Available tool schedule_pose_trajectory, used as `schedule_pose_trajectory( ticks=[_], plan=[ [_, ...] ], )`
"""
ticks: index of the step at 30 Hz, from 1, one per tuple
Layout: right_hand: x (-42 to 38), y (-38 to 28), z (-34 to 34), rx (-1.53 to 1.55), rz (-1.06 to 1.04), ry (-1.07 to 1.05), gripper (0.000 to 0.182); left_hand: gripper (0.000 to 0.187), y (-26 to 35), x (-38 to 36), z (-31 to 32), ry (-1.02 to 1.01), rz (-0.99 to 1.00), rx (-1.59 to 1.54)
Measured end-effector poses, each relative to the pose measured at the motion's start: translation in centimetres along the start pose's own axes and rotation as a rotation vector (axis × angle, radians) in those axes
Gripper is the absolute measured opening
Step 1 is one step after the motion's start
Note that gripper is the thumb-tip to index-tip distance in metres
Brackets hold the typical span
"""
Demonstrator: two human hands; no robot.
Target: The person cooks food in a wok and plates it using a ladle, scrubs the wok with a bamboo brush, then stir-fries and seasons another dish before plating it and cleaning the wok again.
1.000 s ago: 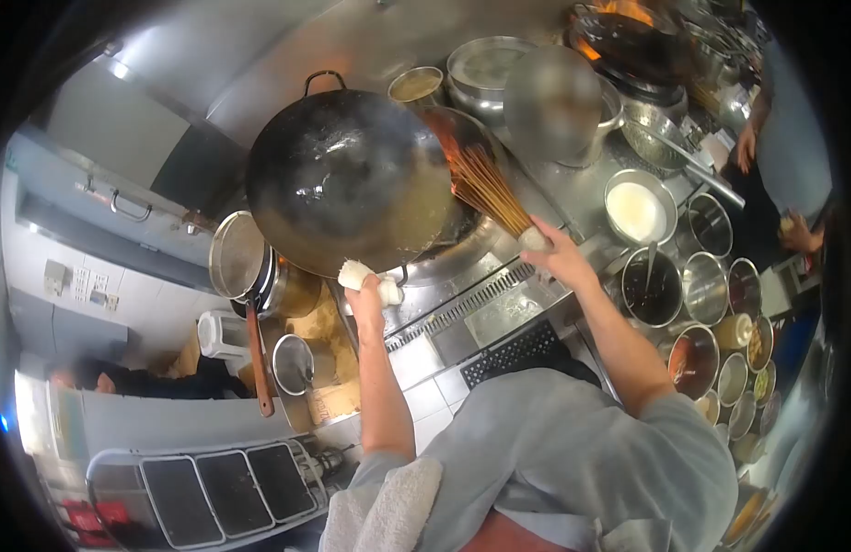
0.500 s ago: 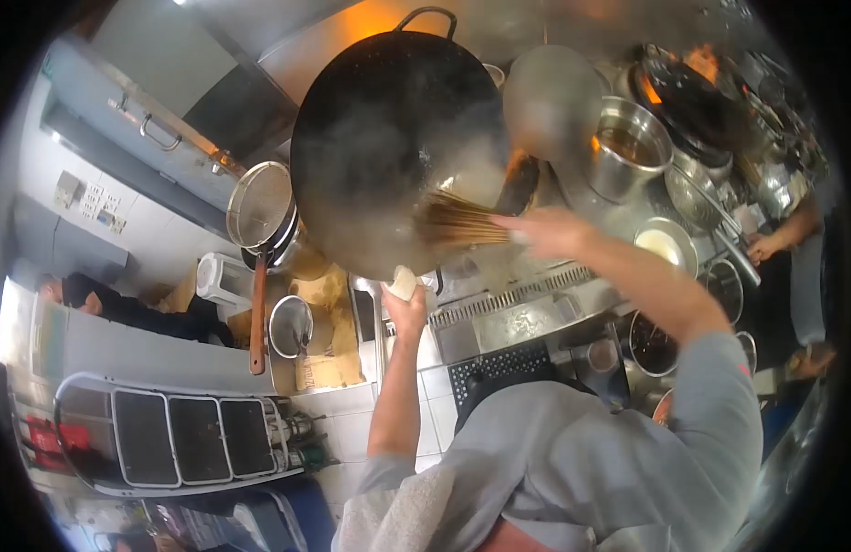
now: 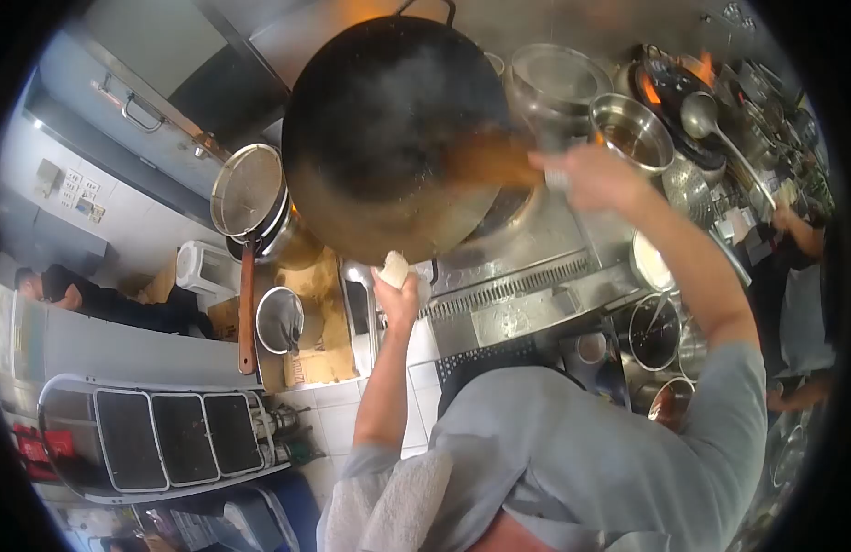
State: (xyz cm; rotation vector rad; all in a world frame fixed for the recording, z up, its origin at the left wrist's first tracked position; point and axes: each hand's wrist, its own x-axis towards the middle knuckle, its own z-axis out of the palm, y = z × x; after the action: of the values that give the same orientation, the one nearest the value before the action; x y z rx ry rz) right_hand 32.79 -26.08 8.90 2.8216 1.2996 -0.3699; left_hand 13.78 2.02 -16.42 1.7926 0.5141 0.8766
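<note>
Left hand (image 3: 398, 298) pinches a cloth (image 3: 395, 270) against the wok (image 3: 379, 138); right hand (image 3: 596, 175) clasps a brush (image 3: 494, 159) over it. Right of the wok, a pot (image 3: 628, 109) holds brown liquid (image 3: 633, 143).

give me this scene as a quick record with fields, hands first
left hand: grips white cloth at wok's near rim
right hand: holds brown brush, motion-blurred, over the wok
wok: large, dark, steam above
left of wok: round strainer, wooden handle
right of wok: metal pots
co-worker: hand at ladle's handle end
</note>
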Motion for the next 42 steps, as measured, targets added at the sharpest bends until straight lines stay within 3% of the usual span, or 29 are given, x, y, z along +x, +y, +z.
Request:
schedule_pose_trajectory(
  ticks=[1,3,4,6,7,8,10,11,12,14,16,17,19,20,23,24,27,30,32,34,35,38,39,41,42],
  plan=[
    [0.2,0.1,-1.5,0.127,0.036,0.117,0.073,0.053,-0.2,0.3,0.3,-0.01,-0.013,0.005],
    [3.7,-0.9,1.1,0.575,-0.206,0.463,0.077,0.051,1.2,0.2,0.7,0.016,0.027,0.0],
    [6.6,-3.2,4.5,0.645,-0.343,0.658,0.077,0.051,1.2,0.5,0.8,-0.01,0.064,-0.033],
    [6.8,-7.6,8.1,0.831,-0.307,0.432,0.073,0.05,0.3,1.1,0.8,-0.05,0.081,-0.116],
    [6.1,-9.0,8.7,0.935,-0.125,0.01,0.069,0.05,0.5,1.5,0.6,-0.068,0.064,-0.102],
    [5.4,-6.6,10.9,0.921,-0.135,-0.018,0.065,0.05,1.0,1.9,-0.1,-0.08,0.046,-0.081],
    [2.1,-1.1,10.7,0.422,-0.022,-0.1,0.058,0.053,1.4,2.5,-1.5,-0.105,0.015,-0.066],
    [-0.1,-1.5,5.4,0.043,0.136,-0.179,0.059,0.056,1.4,2.5,-1.6,-0.099,0.023,-0.089],
    [-0.9,-0.4,2.8,-0.244,0.111,-0.167,0.063,0.056,0.8,2.4,-1.6,-0.076,0.008,-0.061],
    [-2.1,2.2,0.1,-0.301,0.117,0.136,0.069,0.055,0.2,2.2,-1.4,-0.066,-0.014,-0.046],
    [-0.7,0.1,-1.8,-0.155,0.217,0.367,0.072,0.053,0.8,1.8,-0.8,-0.076,-0.033,-0.078],
    [0.9,0.0,-0.3,0.075,0.076,0.577,0.072,0.052,1.2,1.7,-0.6,-0.087,-0.029,-0.094],
    [5.2,-0.2,6.6,0.527,0.021,0.61,0.069,0.051,0.9,1.5,-0.3,-0.105,0.066,-0.072],
    [5.0,-1.1,7.4,0.102,0.223,0.2,0.069,0.051,0.9,1.3,-0.1,-0.103,0.042,-0.092],
    [-0.4,-0.5,5.1,-0.16,0.151,-0.153,0.07,0.051,0.6,1.7,0.6,-0.061,0.019,-0.142],
    [-1.2,0.2,3.3,-0.255,0.097,-0.134,0.069,0.051,0.0,1.7,0.7,-0.034,0.028,-0.154],
    [-0.9,0.6,-1.7,-0.205,0.221,0.174,0.063,0.052,0.0,0.7,0.5,-0.072,-0.007,-0.18],
    [3.1,2.8,2.6,-0.183,0.325,0.206,0.064,0.054,-1.2,0.2,1.6,-0.036,0.011,-0.295],
    [0.0,4.1,6.2,-0.073,0.137,-0.051,0.066,0.054,0.2,0.1,1.8,-0.006,-0.041,-0.264],
    [-4.5,5.1,9.2,-0.211,0.047,-0.254,0.067,0.051,1.8,0.7,1.8,0.03,-0.07,-0.193],
    [-7.7,3.0,7.1,-0.054,0.219,-0.367,0.069,0.048,2.0,0.9,1.9,0.008,-0.101,-0.161],
    [-10.9,6.6,17.0,0.329,0.428,-0.015,0.075,0.034,1.9,1.4,3.8,-0.032,-0.183,-0.132],
    [-10.7,6.7,20.4,0.425,0.492,0.117,0.076,0.042,2.5,1.4,4.8,-0.058,-0.283,-0.156],
    [-8.8,5.5,25.9,0.592,0.583,0.319,0.074,0.032,5.7,1.7,6.4,-0.143,-0.368,-0.364],
    [-8.2,4.6,26.4,0.611,0.596,0.363,0.071,0.024,7.4,1.9,7.3,-0.128,-0.535,-0.507]
  ],
)
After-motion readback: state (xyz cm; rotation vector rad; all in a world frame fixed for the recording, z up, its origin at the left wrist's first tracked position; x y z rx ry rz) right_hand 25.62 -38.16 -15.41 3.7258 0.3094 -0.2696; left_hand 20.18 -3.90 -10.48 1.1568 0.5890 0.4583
